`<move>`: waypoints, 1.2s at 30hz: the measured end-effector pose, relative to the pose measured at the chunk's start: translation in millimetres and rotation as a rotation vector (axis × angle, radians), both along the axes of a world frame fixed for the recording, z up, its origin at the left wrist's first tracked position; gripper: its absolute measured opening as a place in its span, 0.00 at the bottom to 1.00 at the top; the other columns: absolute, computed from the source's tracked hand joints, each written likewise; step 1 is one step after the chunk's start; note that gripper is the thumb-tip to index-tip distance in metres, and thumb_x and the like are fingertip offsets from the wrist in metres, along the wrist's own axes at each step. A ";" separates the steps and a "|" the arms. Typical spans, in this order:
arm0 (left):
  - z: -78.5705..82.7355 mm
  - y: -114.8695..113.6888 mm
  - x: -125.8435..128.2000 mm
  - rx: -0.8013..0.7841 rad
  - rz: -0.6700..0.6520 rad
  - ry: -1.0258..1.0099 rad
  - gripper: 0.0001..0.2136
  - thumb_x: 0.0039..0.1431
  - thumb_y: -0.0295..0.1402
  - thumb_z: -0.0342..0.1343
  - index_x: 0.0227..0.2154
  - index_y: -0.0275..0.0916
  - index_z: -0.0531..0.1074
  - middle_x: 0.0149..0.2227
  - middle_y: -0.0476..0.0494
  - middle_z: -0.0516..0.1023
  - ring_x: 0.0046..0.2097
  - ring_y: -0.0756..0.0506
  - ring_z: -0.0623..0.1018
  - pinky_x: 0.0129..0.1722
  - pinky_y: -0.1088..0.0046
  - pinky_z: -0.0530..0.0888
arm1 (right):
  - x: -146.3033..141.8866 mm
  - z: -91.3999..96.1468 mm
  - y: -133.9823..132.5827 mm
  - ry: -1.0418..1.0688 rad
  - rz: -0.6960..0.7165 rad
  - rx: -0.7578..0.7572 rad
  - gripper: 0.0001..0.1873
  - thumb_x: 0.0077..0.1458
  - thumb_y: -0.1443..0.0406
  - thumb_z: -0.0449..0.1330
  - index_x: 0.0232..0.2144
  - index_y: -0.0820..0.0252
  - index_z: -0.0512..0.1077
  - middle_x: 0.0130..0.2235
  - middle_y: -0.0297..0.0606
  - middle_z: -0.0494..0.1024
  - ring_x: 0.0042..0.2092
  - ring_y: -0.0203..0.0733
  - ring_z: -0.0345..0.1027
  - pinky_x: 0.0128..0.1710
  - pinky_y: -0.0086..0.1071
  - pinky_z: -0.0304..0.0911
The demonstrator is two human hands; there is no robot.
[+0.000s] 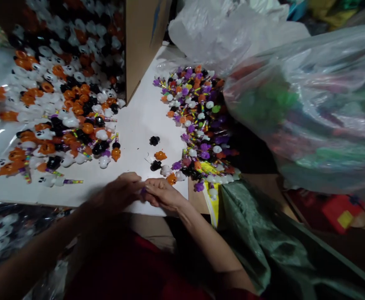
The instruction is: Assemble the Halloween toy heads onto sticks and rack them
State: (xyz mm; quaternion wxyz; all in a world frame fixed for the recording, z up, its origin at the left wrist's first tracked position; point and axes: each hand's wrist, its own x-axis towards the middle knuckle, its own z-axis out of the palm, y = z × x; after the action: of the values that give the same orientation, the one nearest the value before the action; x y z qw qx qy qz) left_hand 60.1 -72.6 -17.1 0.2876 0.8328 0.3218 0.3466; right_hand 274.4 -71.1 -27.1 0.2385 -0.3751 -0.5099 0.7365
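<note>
My left hand (120,193) and my right hand (163,195) meet over the front edge of the white tabletop (141,118). Fingers of both are closed around a small purple piece (143,191), mostly hidden between them; its kind cannot be made out. Just beyond my right hand lie an orange pumpkin-like topper (160,155), a black topper (154,140) and a few more small plastic figures. To the left of my left hand, a white ghost topper on a candy-patterned tube (73,181) rests on the table.
A cardboard box (141,46) on its side spills orange, black and white plastic toppers (76,100). On the right is a heap of colourful candy tubes with toppers (197,112). Large clear plastic bags (319,100) bulge beside it, above a green sack (247,221).
</note>
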 end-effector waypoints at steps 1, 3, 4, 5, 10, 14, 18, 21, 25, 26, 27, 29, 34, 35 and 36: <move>6.2 9.7 -9.5 0.009 0.030 0.050 0.11 0.61 0.33 0.54 0.45 0.47 0.75 0.43 0.43 0.77 0.47 0.43 0.76 0.49 0.62 0.75 | 8.1 3.9 6.2 -0.137 -0.020 0.143 0.23 0.60 0.47 0.51 0.36 0.61 0.71 0.27 0.35 0.71 0.24 0.33 0.60 0.25 0.28 0.57; 23.2 35.0 -22.1 0.023 0.278 0.158 0.11 0.62 0.34 0.53 0.46 0.48 0.74 0.47 0.43 0.76 0.54 0.39 0.72 0.57 0.54 0.69 | 33.6 14.3 24.6 -0.523 -0.126 0.464 0.17 0.63 0.57 0.51 0.43 0.61 0.72 0.36 0.42 0.75 0.35 0.39 0.67 0.36 0.32 0.62; 32.0 49.3 -22.3 0.044 0.448 0.210 0.11 0.62 0.33 0.53 0.46 0.46 0.74 0.51 0.42 0.74 0.59 0.36 0.68 0.61 0.49 0.63 | 49.2 19.3 35.5 -0.737 -0.189 0.591 0.15 0.63 0.61 0.51 0.46 0.62 0.72 0.40 0.45 0.75 0.40 0.42 0.68 0.40 0.34 0.62; 39.1 63.9 -17.1 0.067 0.590 0.266 0.11 0.62 0.33 0.53 0.46 0.44 0.73 0.54 0.41 0.71 0.62 0.33 0.63 0.63 0.44 0.58 | 65.0 22.9 46.9 -0.940 -0.233 0.677 0.14 0.62 0.66 0.51 0.46 0.63 0.72 0.43 0.48 0.75 0.42 0.44 0.68 0.42 0.35 0.62; 18.9 134.5 77.8 -0.113 0.448 0.450 0.10 0.61 0.31 0.54 0.41 0.32 0.74 0.51 0.32 0.72 0.56 0.34 0.69 0.57 0.49 0.65 | 113.5 14.8 97.1 -1.391 0.194 0.907 0.12 0.59 0.74 0.52 0.36 0.64 0.76 0.39 0.49 0.74 0.43 0.48 0.66 0.41 0.35 0.59; -27.9 168.1 133.1 -0.371 0.332 0.429 0.02 0.51 0.22 0.58 0.28 0.34 0.74 0.36 0.34 0.77 0.46 0.37 0.75 0.49 0.58 0.71 | 124.9 1.5 116.7 -1.352 0.391 0.985 0.10 0.59 0.73 0.54 0.32 0.62 0.76 0.38 0.47 0.75 0.43 0.47 0.65 0.41 0.35 0.58; -38.9 155.2 103.1 -0.467 0.434 0.199 0.09 0.55 0.26 0.56 0.40 0.34 0.74 0.36 0.36 0.76 0.41 0.40 0.77 0.45 0.60 0.73 | 123.9 12.7 106.7 -1.248 0.223 1.031 0.11 0.63 0.69 0.51 0.37 0.62 0.73 0.39 0.45 0.74 0.40 0.44 0.67 0.39 0.33 0.58; -33.3 120.7 66.4 -0.782 0.517 -0.453 0.15 0.60 0.36 0.55 0.48 0.37 0.71 0.36 0.39 0.76 0.37 0.44 0.78 0.40 0.64 0.75 | 92.2 24.3 78.6 -1.069 -0.016 1.007 0.13 0.66 0.64 0.47 0.45 0.62 0.70 0.37 0.43 0.75 0.36 0.42 0.68 0.36 0.32 0.59; -29.2 76.4 48.5 -1.017 0.556 -0.960 0.11 0.58 0.40 0.58 0.37 0.38 0.72 0.36 0.40 0.75 0.39 0.46 0.77 0.41 0.64 0.76 | 31.6 23.0 42.6 -0.959 0.042 1.066 0.18 0.65 0.67 0.47 0.55 0.60 0.65 0.36 0.43 0.76 0.37 0.45 0.69 0.37 0.33 0.60; -28.9 69.6 48.8 -1.049 0.568 -1.016 0.10 0.58 0.39 0.58 0.35 0.38 0.72 0.36 0.41 0.75 0.39 0.46 0.76 0.41 0.65 0.76 | 21.3 21.5 37.8 -0.989 0.048 1.075 0.19 0.65 0.68 0.47 0.56 0.60 0.65 0.36 0.44 0.76 0.37 0.45 0.69 0.37 0.33 0.60; -28.5 64.7 50.1 -1.076 0.573 -1.063 0.09 0.58 0.39 0.59 0.34 0.38 0.72 0.36 0.42 0.75 0.39 0.47 0.76 0.41 0.66 0.76 | 14.4 20.8 34.7 -1.030 0.051 1.080 0.19 0.65 0.68 0.47 0.56 0.59 0.65 0.36 0.44 0.76 0.36 0.45 0.69 0.37 0.33 0.59; -27.2 59.2 53.7 -1.101 0.573 -1.137 0.10 0.56 0.38 0.61 0.34 0.37 0.71 0.36 0.44 0.74 0.38 0.49 0.75 0.38 0.70 0.76 | 9.9 23.3 32.2 -1.106 0.067 1.091 0.20 0.64 0.69 0.48 0.56 0.59 0.66 0.36 0.45 0.76 0.36 0.45 0.68 0.36 0.33 0.59; -25.9 53.8 64.6 -1.038 0.548 -1.170 0.15 0.49 0.38 0.66 0.36 0.37 0.70 0.35 0.48 0.74 0.35 0.51 0.76 0.31 0.76 0.72 | 19.2 40.4 29.8 -1.090 0.036 1.131 0.19 0.62 0.72 0.48 0.52 0.57 0.69 0.34 0.43 0.74 0.35 0.43 0.65 0.35 0.32 0.58; -26.6 52.1 66.8 -0.987 0.547 -1.157 0.16 0.48 0.39 0.67 0.36 0.37 0.71 0.33 0.48 0.74 0.34 0.51 0.76 0.31 0.76 0.72 | 19.5 40.8 29.1 -1.022 -0.020 1.106 0.16 0.63 0.70 0.49 0.50 0.58 0.71 0.34 0.43 0.74 0.35 0.43 0.65 0.36 0.33 0.58; -27.4 49.9 68.7 -0.923 0.547 -1.142 0.17 0.47 0.39 0.68 0.36 0.37 0.71 0.32 0.48 0.75 0.33 0.51 0.76 0.31 0.76 0.73 | 18.6 39.2 28.6 -0.928 -0.091 1.056 0.14 0.63 0.68 0.50 0.47 0.59 0.72 0.35 0.43 0.74 0.35 0.42 0.65 0.36 0.33 0.58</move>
State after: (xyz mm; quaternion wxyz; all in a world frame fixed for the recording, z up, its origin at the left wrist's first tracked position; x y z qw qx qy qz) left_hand 128.9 -22.7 -44.5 0.6302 0.2129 0.4295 0.6107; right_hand 292.9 -42.5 12.1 0.1770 -0.5054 -0.8322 0.1438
